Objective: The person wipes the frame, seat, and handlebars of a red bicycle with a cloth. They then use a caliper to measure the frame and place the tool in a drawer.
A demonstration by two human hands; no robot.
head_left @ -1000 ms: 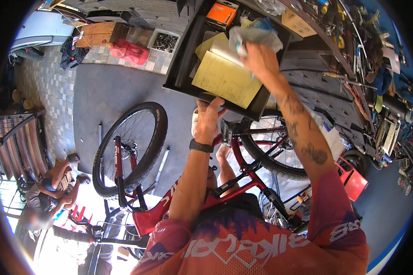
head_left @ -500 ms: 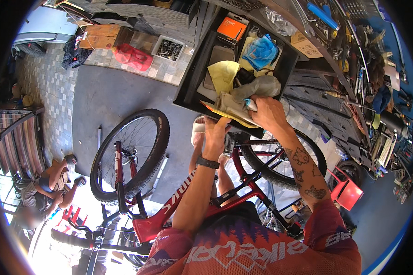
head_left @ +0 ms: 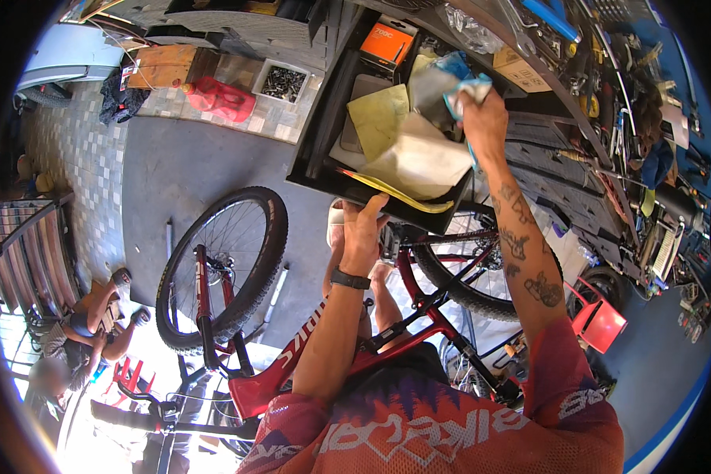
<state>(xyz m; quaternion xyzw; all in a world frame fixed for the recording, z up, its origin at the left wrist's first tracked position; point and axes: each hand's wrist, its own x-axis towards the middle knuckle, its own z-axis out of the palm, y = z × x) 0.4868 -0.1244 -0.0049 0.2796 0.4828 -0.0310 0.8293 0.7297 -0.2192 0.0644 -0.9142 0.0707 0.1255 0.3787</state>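
Note:
An open black drawer (head_left: 312, 162) juts out in front of me. At its near edge my left hand (head_left: 361, 233) is closed on the drawer front, thumb on top beside a yellow folder-like sheet (head_left: 403, 193). My right hand (head_left: 484, 122) is closed around a crumpled light-blue and white wrapping or cloth (head_left: 472, 87), above the drawer's right side. A grey cloth-like piece (head_left: 430, 91) hangs beside that hand; whether it is held too, I cannot tell. Inside the drawer lie a yellow cloth (head_left: 378, 118), a pale sheet (head_left: 419, 158) and an orange-and-black box (head_left: 389, 41).
Below the drawer stands a red mountain bike (head_left: 265, 387), its front wheel (head_left: 221, 268) to the left. Tools (head_left: 600, 87) crowd the right wall near a red dustpan-like piece (head_left: 599, 320). A red jug (head_left: 221, 99) stands far left. Another person (head_left: 87, 332) sits at left.
My right hand has lifted away from the drawer's near edge, up and right, with the blue-white piece. The pale sheet now lies spread out. My left hand has shifted slightly down the drawer front.

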